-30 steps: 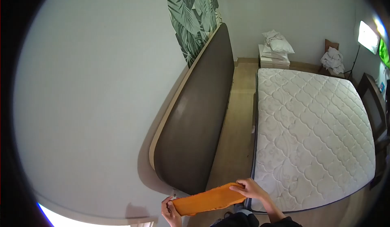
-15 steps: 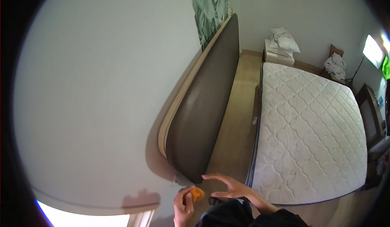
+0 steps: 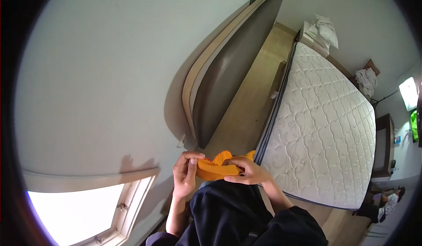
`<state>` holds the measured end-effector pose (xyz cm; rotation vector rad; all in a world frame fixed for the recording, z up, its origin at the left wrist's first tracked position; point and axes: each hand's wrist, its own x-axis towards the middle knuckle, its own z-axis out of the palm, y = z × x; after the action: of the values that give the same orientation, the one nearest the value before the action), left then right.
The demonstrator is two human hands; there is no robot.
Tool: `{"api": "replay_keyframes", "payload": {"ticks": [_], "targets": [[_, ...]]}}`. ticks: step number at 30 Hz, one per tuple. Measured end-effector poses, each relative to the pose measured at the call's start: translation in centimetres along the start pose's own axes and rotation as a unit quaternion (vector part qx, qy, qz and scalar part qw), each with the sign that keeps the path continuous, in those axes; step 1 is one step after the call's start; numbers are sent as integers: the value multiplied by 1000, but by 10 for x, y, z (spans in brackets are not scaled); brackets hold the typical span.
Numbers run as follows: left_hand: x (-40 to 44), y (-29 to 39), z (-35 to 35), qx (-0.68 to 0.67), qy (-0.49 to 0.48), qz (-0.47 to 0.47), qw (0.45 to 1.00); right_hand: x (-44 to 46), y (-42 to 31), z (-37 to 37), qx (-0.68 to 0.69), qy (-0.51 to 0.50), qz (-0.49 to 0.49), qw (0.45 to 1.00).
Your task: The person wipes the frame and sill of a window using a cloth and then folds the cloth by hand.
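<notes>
An orange cloth (image 3: 215,170) is stretched between my two hands in front of my dark top. My left hand (image 3: 185,172) pinches its left end between thumb and fingers. At the cloth's right part, my right hand (image 3: 249,171) has its thumb and fingers closed on the fabric. A crumpled, ragged-looking edge of the cloth stands up behind the flat strip nearest me. Some of the cloth is hidden behind my right fingers.
A brown padded board (image 3: 237,65) leans against the left wall. A bare white quilted mattress (image 3: 325,127) lies to the right, with wooden floor (image 3: 252,94) between. White pillows (image 3: 326,31) are piled at the back. A bright window (image 3: 79,215) is at lower left. Another person (image 3: 384,206) is at lower right.
My right hand, open and apart before, now grips the cloth. The cloth has gone from a bunch in my left hand to being spread between both hands. My view has tilted and shifted.
</notes>
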<state>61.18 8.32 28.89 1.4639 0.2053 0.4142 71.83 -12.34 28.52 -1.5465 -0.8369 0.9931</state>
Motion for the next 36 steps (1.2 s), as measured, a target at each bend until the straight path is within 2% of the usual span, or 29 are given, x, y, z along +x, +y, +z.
{"api": "replay_keyframes", "payload": {"ticks": [1,4,5,6,7,10,12,13,14,15,16,17,18,19,20,21,23,24,25,26,28,30,32,34,35,36], "targets": [[-1,-3,1,-44,10,-9,999,-2,-1,4,94,-8,47,994],[-1,-5,11,-116,-11,-42,992,-2,16,9,137,58,-19,989],[1,-11,14,-87,-9,-41,995,-9,25,9,241,111,9,964],[5,-25,12,-40,-37,-16,998,-9,38,4,299,167,-9,940],[9,-34,18,-50,-60,-32,996,-16,45,-6,351,217,-1,911],[12,-88,40,-55,-99,-83,990,-38,63,-40,420,334,-34,843],[10,-142,55,0,-284,-201,938,-56,73,-66,390,340,-10,856],[3,-185,65,95,-344,-182,916,-62,79,-77,361,341,7,868],[-5,-230,76,190,-399,-160,883,-64,91,-85,310,382,39,870],[-14,-258,86,265,-448,-156,839,-68,105,-89,313,380,39,869],[-19,-266,96,311,-512,-161,784,-73,121,-91,160,424,60,889],[-21,-268,106,355,-572,-164,721,-78,137,-95,2,458,79,885],[-24,-265,115,359,-571,-165,720,-86,154,-100,-83,412,99,902],[-23,-257,121,345,-572,-141,731,-94,172,-102,-78,413,96,902],[-20,-247,124,332,-573,-118,740,-103,190,-100,-200,316,96,922],[-14,-234,127,340,-576,-119,734,-110,210,-94,-318,214,92,919],[1,-200,135,229,-566,-116,783,-115,260,-81,-458,37,60,886],[3,-185,138,224,-541,-135,799,-103,238,-72,-299,19,165,940],[4,-181,137,231,-542,-133,797,-92,214,-64,-129,-3,262,956],[6,-179,135,201,-536,-135,809,-91,221,-62,-129,-1,255,958],[8,-181,132,153,-533,-157,817,-87,244,-58,-209,-16,154,966],[9,-187,128,133,-516,-150,833,-77,263,-60,-190,-36,142,971],[10,-189,129,98,-477,-137,863,-67,266,-63,-176,-55,130,974],[14,-187,131,136,-465,-148,862,-51,256,-65,-278,-136,207,928],[16,-185,131,168,-454,-164,860,-49,260,-64,-284,-135,202,928],[17,-183,132,163,-432,-142,875,-49,268,-61,-267,-109,197,937]]}}
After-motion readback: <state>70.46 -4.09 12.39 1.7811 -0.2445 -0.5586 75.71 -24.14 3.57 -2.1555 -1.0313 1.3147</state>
